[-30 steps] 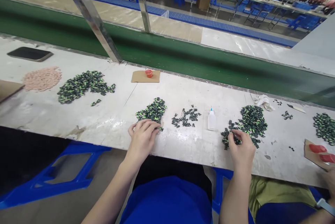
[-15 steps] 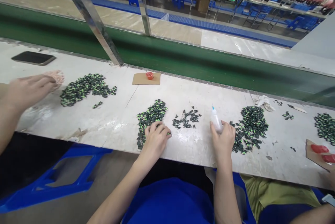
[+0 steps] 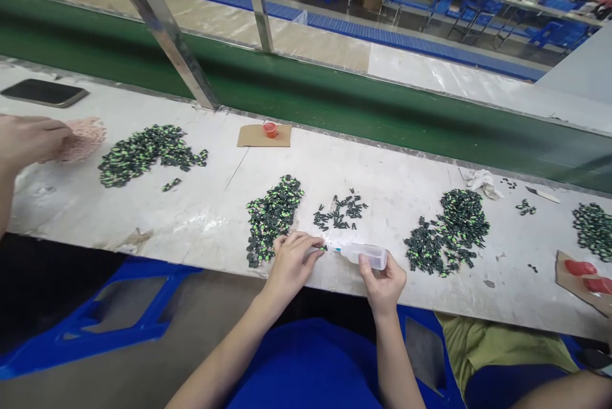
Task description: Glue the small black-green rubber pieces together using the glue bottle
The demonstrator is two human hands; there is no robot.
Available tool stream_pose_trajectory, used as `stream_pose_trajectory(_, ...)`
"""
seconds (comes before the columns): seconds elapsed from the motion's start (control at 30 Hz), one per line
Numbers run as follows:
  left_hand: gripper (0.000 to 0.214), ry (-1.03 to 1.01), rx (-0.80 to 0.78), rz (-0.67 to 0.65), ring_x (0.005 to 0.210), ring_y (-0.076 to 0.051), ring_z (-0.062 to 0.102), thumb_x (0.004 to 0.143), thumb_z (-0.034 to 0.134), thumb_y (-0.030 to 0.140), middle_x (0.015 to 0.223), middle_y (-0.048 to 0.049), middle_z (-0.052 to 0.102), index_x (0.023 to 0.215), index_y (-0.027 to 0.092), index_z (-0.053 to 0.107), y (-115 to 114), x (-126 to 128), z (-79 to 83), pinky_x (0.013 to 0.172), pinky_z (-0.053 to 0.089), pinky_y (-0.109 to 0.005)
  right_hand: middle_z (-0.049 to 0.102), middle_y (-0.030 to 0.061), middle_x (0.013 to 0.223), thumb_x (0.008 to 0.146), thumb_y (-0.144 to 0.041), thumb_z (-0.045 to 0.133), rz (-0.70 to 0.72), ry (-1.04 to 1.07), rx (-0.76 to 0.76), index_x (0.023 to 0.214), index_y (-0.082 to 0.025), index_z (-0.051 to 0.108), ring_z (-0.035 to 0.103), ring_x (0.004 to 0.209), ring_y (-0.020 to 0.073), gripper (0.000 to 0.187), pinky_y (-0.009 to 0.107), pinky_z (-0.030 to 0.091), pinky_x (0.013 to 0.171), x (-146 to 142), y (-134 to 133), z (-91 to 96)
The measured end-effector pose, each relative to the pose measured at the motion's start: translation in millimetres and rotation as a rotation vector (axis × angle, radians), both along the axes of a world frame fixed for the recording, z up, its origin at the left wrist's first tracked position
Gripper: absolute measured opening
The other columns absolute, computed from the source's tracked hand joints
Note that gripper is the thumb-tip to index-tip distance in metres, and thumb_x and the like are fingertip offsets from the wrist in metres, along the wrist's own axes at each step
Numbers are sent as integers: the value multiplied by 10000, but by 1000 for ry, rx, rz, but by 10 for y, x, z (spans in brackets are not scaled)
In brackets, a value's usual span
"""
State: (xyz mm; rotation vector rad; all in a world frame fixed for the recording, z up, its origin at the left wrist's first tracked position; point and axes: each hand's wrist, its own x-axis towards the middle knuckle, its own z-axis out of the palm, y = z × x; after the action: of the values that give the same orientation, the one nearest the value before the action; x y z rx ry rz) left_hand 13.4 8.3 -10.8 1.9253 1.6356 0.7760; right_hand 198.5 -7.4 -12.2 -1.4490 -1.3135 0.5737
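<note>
Between the fingertips of my left hand (image 3: 292, 262) is a small black-and-green piece (image 3: 324, 248). My right hand (image 3: 385, 281) is closed around a clear squeeze bottle (image 3: 366, 255), tipped nearly level. Its blue needle tip (image 3: 336, 249) points left and is at or very near the small piece; contact is too fine to make out. Just behind my left hand lies a pile of black-and-green pieces (image 3: 273, 215). Farther back, between both hands, narrow black pieces (image 3: 340, 211) are scattered. A larger pile of dark pieces (image 3: 459, 224) lies to the right of my right hand.
A red cup (image 3: 270, 129) stands on cardboard (image 3: 248, 136) at the back. Another pile (image 3: 143, 154) lies left, near a co-worker's hand (image 3: 33, 138) over pale pink bits (image 3: 86, 139). At right are a knife (image 3: 542, 194), crumpled tissue (image 3: 484, 183) and a co-worker's arm (image 3: 568, 390). A metal post (image 3: 167, 39) rises behind.
My right hand has lifted the bottle from upright, tipped it sideways and brought it left to my left hand. My left hand has moved slightly right, off the pile's edge, with the piece.
</note>
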Motion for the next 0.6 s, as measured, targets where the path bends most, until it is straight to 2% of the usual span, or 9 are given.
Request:
stream_pose_trajectory(0.1, 97, -2, 13, 19, 945, -212, 622, 837, 628, 176, 921, 9, 747, 888, 255, 652, -1, 19, 0, 852, 292, -389, 516, -30, 488, 777, -396, 657, 19, -63, 15, 599, -164, 582, 466, 443, 101, 302, 219, 398, 449, -29, 29, 19)
stream_pose_trajectory(0.3, 102, 7, 23, 43, 943, -210, 628, 818, 659, 174, 923, 7, 750, 875, 259, 663, 0, 23, -22, 848, 286, -388, 491, -34, 506, 796, -399, 649, 85, -85, -12, 589, -161, 549, 446, 466, 93, 331, 211, 381, 463, -29, 52, -17)
stream_pose_trajectory(0.6, 105, 2, 22, 53, 926, -213, 626, 801, 682, 172, 887, 6, 753, 859, 260, 672, 2, 27, -24, 847, 278, -397, 471, -34, 481, 806, -407, 649, 82, -43, -46, 545, -161, 528, 447, 459, 96, 379, 216, 372, 459, -43, 59, -17)
